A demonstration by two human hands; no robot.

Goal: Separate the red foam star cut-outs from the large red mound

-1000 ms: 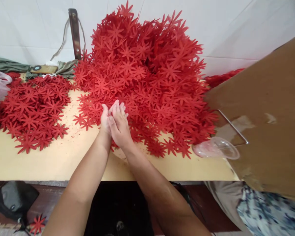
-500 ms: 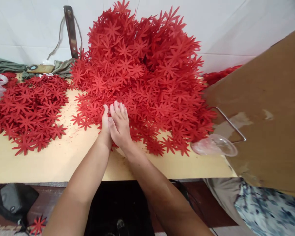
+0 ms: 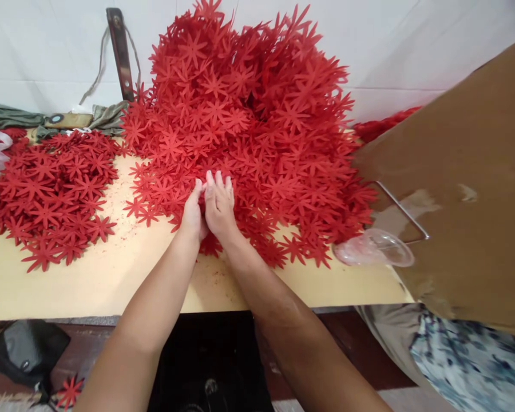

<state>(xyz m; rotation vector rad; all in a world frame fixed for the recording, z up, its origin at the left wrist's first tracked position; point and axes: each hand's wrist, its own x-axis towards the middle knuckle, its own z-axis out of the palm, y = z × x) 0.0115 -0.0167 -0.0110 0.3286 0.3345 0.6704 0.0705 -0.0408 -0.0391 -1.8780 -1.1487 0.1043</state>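
Observation:
My left hand (image 3: pixel 193 210) and my right hand (image 3: pixel 220 207) are brought palm to palm at the front of a big heap of red flower-shaped cutouts (image 3: pixel 257 154). The right hand's fingers are mostly straight and close together, overlapping the left fingers. A sliver of red shows in the gap between the palms, but what lies there is mostly hidden. More cutouts lie around and just under the hands. To the left, a smaller pile of the same red cutouts (image 3: pixel 47 194) is spread on the yellowish tabletop (image 3: pixel 150 274).
A clear plastic cup (image 3: pixel 375 249) lies on its side by a large brown board (image 3: pixel 463 189) with a metal handle. At the back left are green cloth (image 3: pixel 12 114) and a metal strip (image 3: pixel 120 54). A person's patterned clothing (image 3: pixel 463 357) shows at lower right.
Both hands have shifted slightly right, still together. The right hand has turned, its fingers now more upright and curved around the left. A few cutouts show below the hands.

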